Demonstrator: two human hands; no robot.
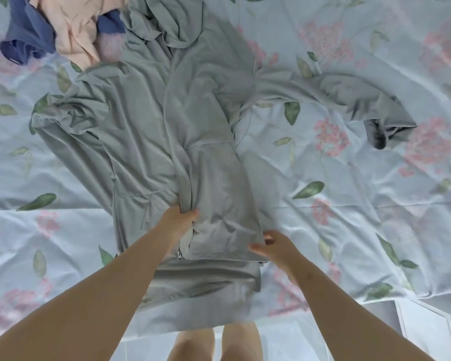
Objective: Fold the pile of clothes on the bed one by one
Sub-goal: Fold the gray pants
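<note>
From the head view, a grey-green jacket [206, 121] lies lengthwise down the middle of the frame on a pale floral bed sheet [349, 204]. Its hem is in the lower centre and hangs slightly over the bed's near edge. The cloth is thin, smooth and heavily creased. Its top end is bunched into rumpled folds at the upper centre. One sleeve [349, 100] stretches out to the right of the frame and ends in a crumpled cuff with a darker inside. The other sleeve is gathered in wrinkles at the left. The front is open, and one panel is folded across the body. A zip pull [179, 254] shows near the hem.

The left hand [179, 221] grips the zip edge of the front panel in the lower centre, with the fingers curled round a fold of the cloth. The right hand [274, 246] is at the panel's lower right corner. Its thumb lies on the fabric and its fingers are curled at the edge, pinching it, though the hand is somewhat blurred.

In the upper left of the frame, a blue garment [24, 40] and a peach garment [73, 29] lie heaped together, touching the jacket's top end. Bare legs [219, 345] stand on a white floor [427, 329] at the bottom edge.
</note>
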